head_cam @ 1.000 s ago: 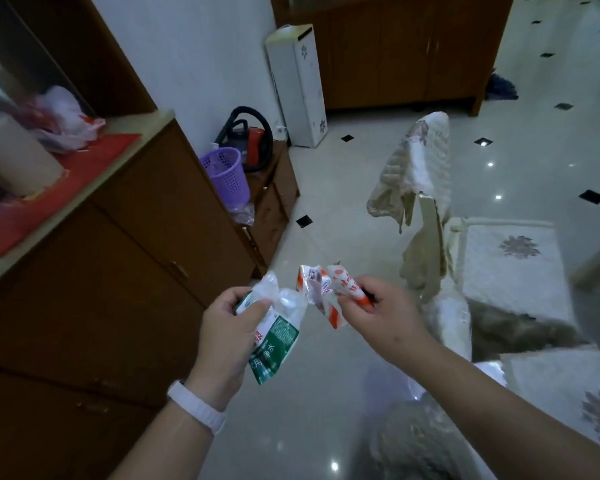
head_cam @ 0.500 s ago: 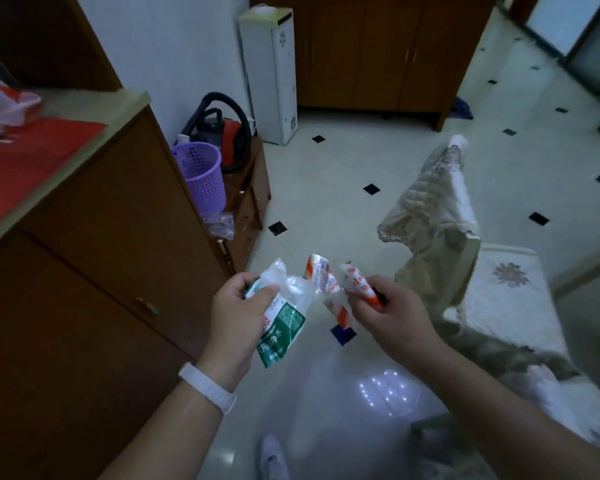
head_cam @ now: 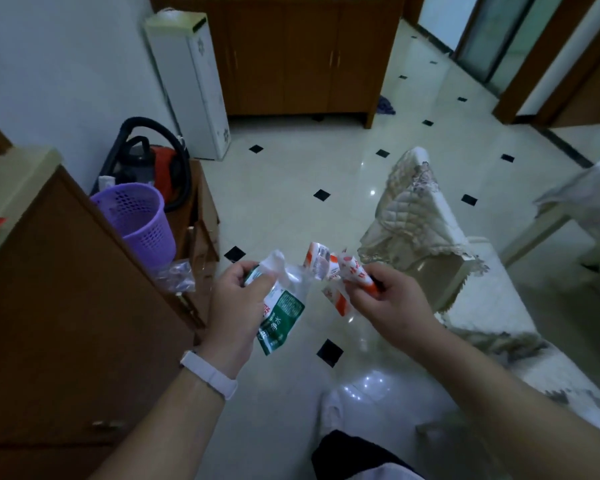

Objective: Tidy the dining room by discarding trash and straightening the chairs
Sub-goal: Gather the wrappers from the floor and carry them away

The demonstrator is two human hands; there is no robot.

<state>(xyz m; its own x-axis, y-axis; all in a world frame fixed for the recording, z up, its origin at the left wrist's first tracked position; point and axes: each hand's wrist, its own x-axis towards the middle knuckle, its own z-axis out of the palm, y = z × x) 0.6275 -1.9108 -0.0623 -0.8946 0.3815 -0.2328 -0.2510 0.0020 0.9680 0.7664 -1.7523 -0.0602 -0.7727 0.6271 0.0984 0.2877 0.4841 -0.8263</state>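
My left hand [head_cam: 234, 306] grips a crumpled clear plastic bottle with a green and white label [head_cam: 281, 310], held at mid-frame above the floor. Just to its right, my right hand [head_cam: 392, 303] pinches several white and orange snack wrappers [head_cam: 333, 271]. A purple plastic waste basket [head_cam: 137, 220] stands on a low wooden cabinet to the left, a little ahead of my left hand. A chair with a quilted beige cover [head_cam: 416, 220] stands to the right of my hands, its back toward me.
A tall brown sideboard [head_cam: 66, 306] fills the left side. Behind the basket sits a red and black vacuum cleaner [head_cam: 153, 161]. A white appliance [head_cam: 191, 84] and a brown cupboard [head_cam: 302, 53] stand at the far wall. A second covered chair [head_cam: 596, 209] is at the right edge.
The view has moved forward and turned right; the basket and vacuum cleaner are now nearer and lower left. Both hands keep their hold on the trash at the same spacing.
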